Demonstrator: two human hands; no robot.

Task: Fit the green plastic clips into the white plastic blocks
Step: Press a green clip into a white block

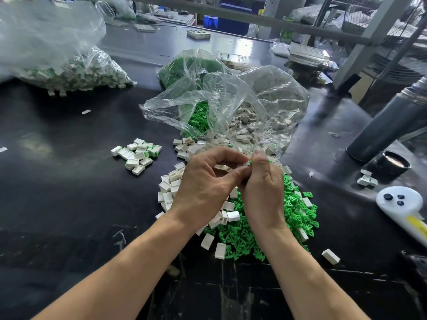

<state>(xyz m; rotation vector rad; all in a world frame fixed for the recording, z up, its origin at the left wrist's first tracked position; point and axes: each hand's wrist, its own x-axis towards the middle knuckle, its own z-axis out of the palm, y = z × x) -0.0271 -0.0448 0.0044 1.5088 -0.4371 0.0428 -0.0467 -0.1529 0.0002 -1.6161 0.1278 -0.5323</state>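
Both hands meet over the pile: the left hand (203,181) curls its fingers round a small white plastic block (246,163), mostly hidden, while the right hand (263,183) pinches a small green plastic clip (251,161) against it, thumb on top. Whether the clip is seated yet, I can't tell. If it goes in tilted, my guess is it jams or springs off into the loose heap of green clips (277,225) right beneath the hands, and then it's lost among lookalikes. Loose empty white blocks (171,183) lie mixed into that heap on its left side, so a fumbled block could vanish the same way.

Left of the heap, a small cluster of finished white blocks with green inserts (137,154) sits on the black worktable (69,181). Just beyond the heap, open clear plastic bags (231,105) spill more clips and blocks, crowding any reach forward. Right of the heap there's a white plastic handle-shaped tool with dark buttons (399,199), and a grey cylindrical flask (390,125) behind it. Far left of the heap, a big clear bag of assembled blocks (69,68).
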